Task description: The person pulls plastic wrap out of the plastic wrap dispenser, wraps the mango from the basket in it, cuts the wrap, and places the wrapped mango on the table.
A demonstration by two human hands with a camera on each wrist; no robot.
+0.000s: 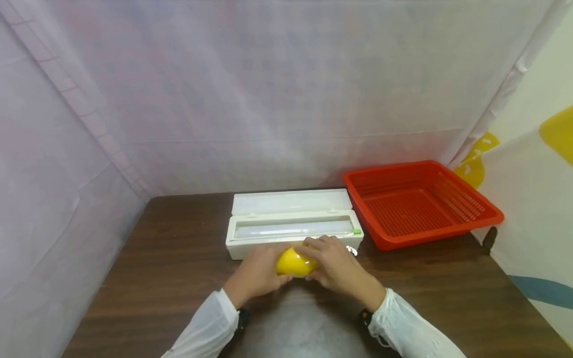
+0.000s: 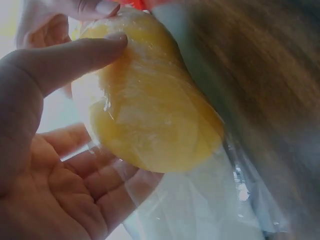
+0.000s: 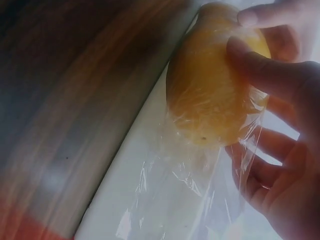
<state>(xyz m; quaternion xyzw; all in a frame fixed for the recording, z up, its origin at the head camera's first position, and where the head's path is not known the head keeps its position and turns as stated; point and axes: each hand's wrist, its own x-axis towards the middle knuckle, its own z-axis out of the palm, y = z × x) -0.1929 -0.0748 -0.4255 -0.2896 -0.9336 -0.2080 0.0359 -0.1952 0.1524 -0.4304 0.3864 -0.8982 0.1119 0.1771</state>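
Observation:
A yellow lemon-like fruit (image 1: 293,263) (image 2: 145,105) (image 3: 212,85) is held between both hands just in front of the white cling-film dispenser box (image 1: 291,223). My left hand (image 1: 259,273) cups it from the left, thumb (image 2: 65,60) pressed on its top. My right hand (image 1: 333,263) grips it from the right, fingers (image 3: 265,67) curled over it. Clear cling film (image 3: 195,180) (image 2: 210,200) clings round the fruit and trails off it. The dispenser lid stands open, showing the roll.
A red plastic basket (image 1: 421,201) sits at the back right of the brown wooden table (image 1: 156,268). White cloth walls close in the left and back; a patterned sheet hangs on the right.

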